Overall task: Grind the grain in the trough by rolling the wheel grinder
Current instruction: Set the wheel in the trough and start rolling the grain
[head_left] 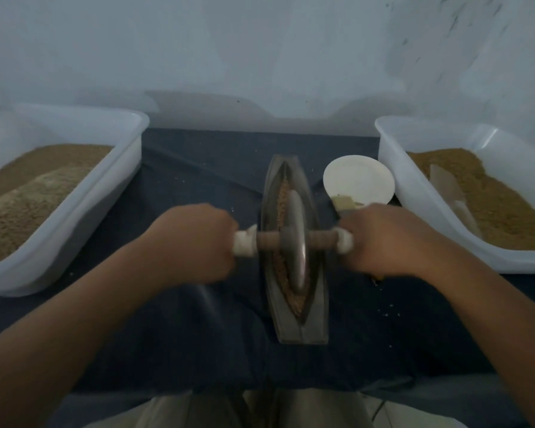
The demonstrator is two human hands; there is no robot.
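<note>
A dark boat-shaped trough (292, 327) lies lengthwise on the dark cloth in the middle of the view. Brown grain (282, 196) fills its narrow groove. The grey wheel grinder (297, 242) stands on edge in the groove, about mid-length. A wooden axle with white-wrapped ends runs through the wheel from side to side. My left hand (195, 242) grips the left handle and my right hand (383, 239) grips the right handle. Both hands look slightly blurred.
A white tub (118, 193) with brown meal stands at the left; another white tub (393, 180) with grain and a pale scoop stands at the right. A small white bowl (359, 177) sits just right of the trough. Spilled grains dot the dark cloth (198, 168).
</note>
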